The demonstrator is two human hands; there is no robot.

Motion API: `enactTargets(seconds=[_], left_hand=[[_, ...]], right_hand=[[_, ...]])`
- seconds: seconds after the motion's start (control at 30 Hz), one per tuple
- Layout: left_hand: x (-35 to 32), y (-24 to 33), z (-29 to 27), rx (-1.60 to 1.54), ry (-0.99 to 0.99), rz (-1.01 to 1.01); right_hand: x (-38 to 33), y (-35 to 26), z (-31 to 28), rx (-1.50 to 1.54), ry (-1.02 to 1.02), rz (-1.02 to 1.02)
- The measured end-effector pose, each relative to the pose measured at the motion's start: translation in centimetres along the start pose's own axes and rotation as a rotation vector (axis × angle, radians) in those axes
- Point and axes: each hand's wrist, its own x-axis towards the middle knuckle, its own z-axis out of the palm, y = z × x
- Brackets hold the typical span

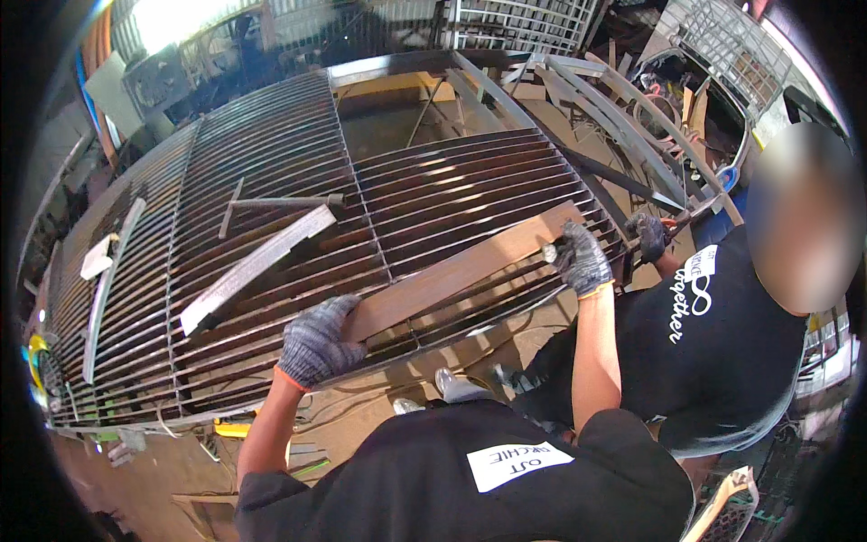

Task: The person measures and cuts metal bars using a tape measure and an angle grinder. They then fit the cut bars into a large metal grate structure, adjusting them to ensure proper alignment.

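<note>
1. Hammer [271,204] just lying on the bars up top, head to the right.
2. Pale flat metal strip [253,265] sits diagonally right below it.
3. Long thin grey strip [108,287] over on the left part.
4. Co-worker in a black shirt [722,343] at the right.
5. More metal grilles [515,23] stacked in the back.

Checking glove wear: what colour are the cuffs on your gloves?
Orange cuffs on grey knit gloves, left hand and right hand; head view.
</note>
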Motion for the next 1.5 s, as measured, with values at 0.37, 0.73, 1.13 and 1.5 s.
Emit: enactTargets(seconds=[0.37,0.73,1.13,1.5], left_hand=[[-6.2,-6.3,-2.4,0.173,0.126,-0.134],[-6.9,-12.7,-1.3,0.192,0.029,-0.123],[-6.4,3.5,-5.6,0.179,0.373,-0.311],[-38.4,7.9,37.8,-0.359,0.180,-1.756]], right_hand=[[-1.5,1.6,7.5,-0.572,-0.374,0.009],[-5.5,-1.7,-2.7,-0.515,-0.428,0.033],[-6.3,-2.3,-6.2,-0.391,-0.719,0.115],[-9.1,7.4,11.2,-0.879,-1.453,-0.386]])
